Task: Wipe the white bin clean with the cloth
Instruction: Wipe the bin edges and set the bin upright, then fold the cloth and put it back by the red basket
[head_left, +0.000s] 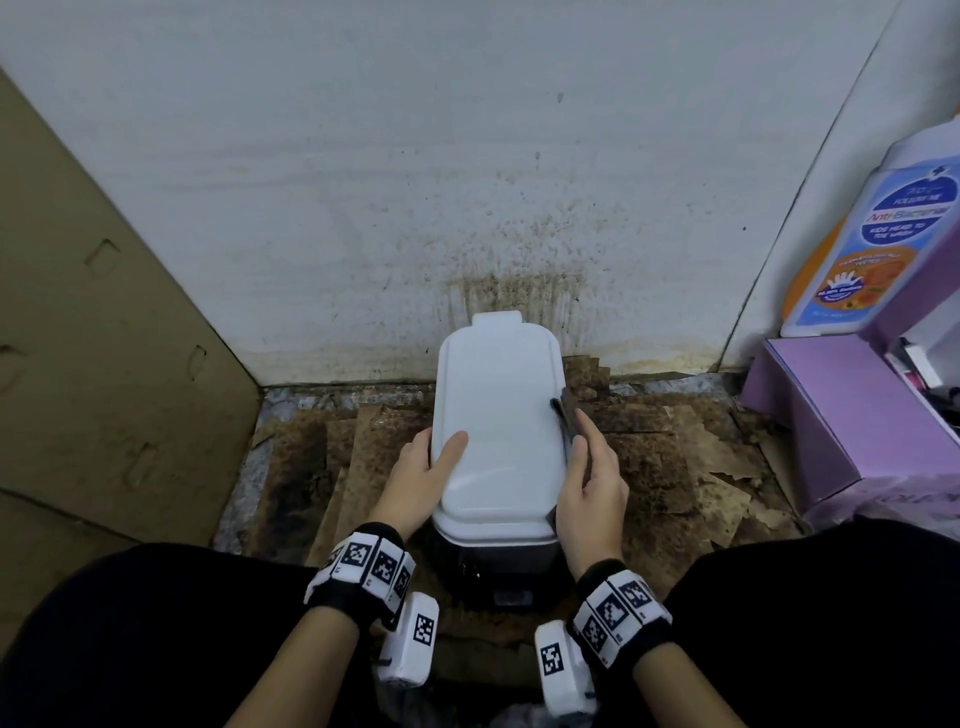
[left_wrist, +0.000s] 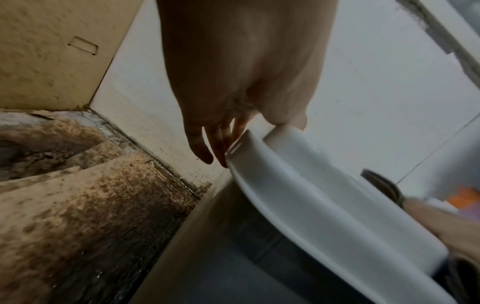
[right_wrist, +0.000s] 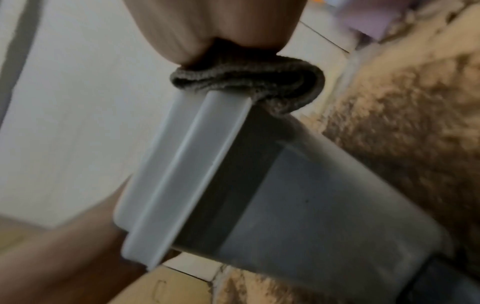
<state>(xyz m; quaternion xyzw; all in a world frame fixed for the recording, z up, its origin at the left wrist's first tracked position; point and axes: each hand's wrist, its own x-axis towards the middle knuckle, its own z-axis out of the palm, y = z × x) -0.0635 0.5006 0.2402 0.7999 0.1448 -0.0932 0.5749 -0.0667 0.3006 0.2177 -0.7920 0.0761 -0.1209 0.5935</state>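
The white bin (head_left: 498, 415) stands on the floor against the wall, with its white lid down over a grey body. My left hand (head_left: 423, 470) holds the lid's left edge (left_wrist: 311, 195), thumb lying on top and fingers (left_wrist: 207, 148) down the side. My right hand (head_left: 592, 473) grips a dark folded cloth (head_left: 563, 421) and presses it against the lid's right edge. The right wrist view shows the cloth (right_wrist: 246, 76) bunched over the lid's rim (right_wrist: 182, 174) under my right hand (right_wrist: 213, 26). The left wrist view catches the cloth (left_wrist: 381, 183) at the far side.
Stained brown cardboard sheets (head_left: 675, 457) cover the floor around the bin. The wall (head_left: 467, 182) behind is spattered with brown marks. A cardboard panel (head_left: 104, 338) leans at the left. A purple box (head_left: 852, 415) and a wash bottle (head_left: 872, 249) stand at the right.
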